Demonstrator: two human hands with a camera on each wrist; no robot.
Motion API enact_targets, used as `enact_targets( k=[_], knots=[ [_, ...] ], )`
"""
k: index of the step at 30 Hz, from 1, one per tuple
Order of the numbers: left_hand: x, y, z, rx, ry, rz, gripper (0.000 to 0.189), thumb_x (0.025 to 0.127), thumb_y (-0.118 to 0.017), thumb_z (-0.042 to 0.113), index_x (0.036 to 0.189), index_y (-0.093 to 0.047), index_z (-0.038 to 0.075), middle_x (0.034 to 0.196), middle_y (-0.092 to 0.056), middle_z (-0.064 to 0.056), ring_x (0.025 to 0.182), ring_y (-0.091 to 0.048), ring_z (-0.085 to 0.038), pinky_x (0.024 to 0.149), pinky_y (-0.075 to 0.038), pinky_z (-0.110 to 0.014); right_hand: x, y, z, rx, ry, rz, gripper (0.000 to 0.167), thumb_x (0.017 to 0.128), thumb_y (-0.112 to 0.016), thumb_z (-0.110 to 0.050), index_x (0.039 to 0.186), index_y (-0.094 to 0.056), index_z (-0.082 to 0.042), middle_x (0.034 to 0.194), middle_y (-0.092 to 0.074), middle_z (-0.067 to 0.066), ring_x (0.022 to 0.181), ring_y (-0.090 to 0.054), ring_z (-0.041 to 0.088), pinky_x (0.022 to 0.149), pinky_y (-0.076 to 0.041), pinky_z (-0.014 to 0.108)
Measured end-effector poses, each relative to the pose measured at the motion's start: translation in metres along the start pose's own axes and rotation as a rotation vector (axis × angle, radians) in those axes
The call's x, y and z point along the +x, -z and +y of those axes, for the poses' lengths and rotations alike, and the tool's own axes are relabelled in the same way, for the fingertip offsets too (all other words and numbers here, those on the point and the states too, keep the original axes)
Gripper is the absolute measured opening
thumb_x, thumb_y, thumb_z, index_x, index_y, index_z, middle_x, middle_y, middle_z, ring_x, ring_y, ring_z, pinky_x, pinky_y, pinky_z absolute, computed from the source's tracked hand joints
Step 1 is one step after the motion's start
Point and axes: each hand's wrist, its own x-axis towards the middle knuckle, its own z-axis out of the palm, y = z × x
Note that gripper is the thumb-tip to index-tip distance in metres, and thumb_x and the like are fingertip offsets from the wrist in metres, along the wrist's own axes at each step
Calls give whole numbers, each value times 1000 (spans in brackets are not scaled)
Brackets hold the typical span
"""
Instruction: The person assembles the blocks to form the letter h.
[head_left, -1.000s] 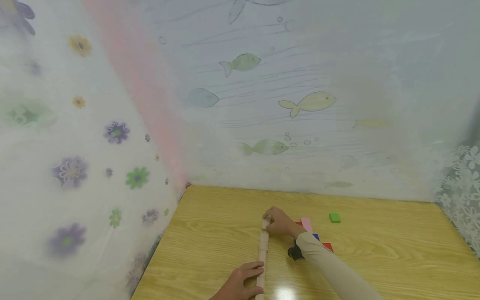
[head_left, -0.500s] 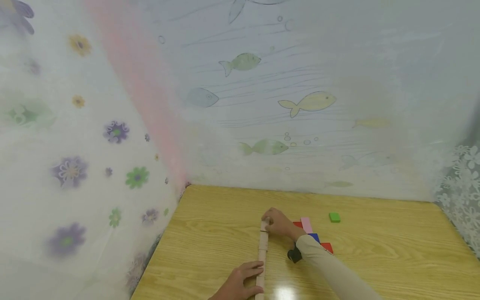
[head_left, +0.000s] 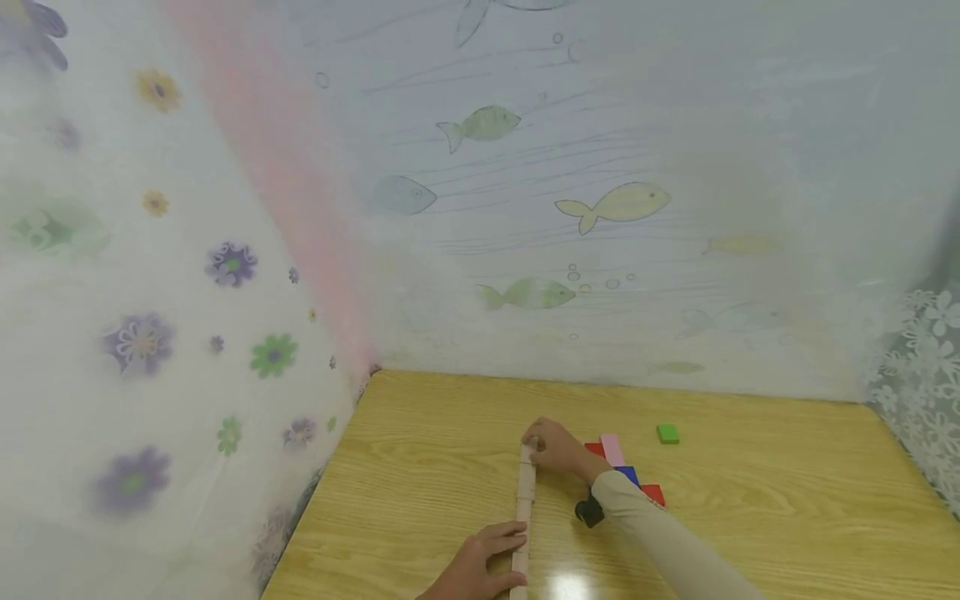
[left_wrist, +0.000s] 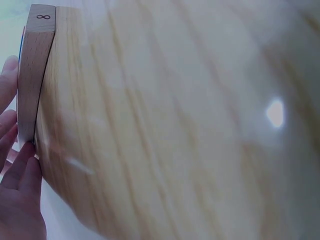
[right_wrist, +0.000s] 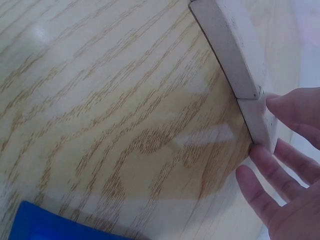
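Observation:
A straight row of pale wooden blocks runs away from the person along the table. At its far end my right hand pinches the last block, thumb on one side and fingertips at its end. Nearer the body, my left hand rests fingertips against the left side of the row, with the fingers fairly straight. In the left wrist view a long wooden block has an 8 marked on its end, and the fingertips touch its side and lower end.
Right of the row, partly behind the right forearm, lie red, blue and pink blocks. A green block lies farther right. A small black object shows below the right wrist. Patterned sheets border the table.
The right hand has drawn slightly toward the body with the end block, and the dark seam between it and the neighbouring block has narrowed. The left hand stays in place.

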Motion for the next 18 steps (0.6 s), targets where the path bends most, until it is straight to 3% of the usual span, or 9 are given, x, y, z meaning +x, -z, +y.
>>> enact_targets(
  k=[14,18],
  knots=[
    [-1,2,2,-57,66,-28,60,88,-64,42,131,-54,2,139,-48,-2,126,-45,-26,98,-43,-31,0,7,-4,-28,-3,53,24,79,-64,1,103,-65,3,109,-56,18,93,-56,28,78,-50,45],
    [0,3,2,-64,61,-32,59,88,-64,41,131,-54,2,139,-49,-2,126,-45,-25,98,-43,-31,-1,12,-7,-46,-8,67,20,83,-60,1,102,-65,2,109,-57,17,97,-57,32,81,-50,47]
  ],
)
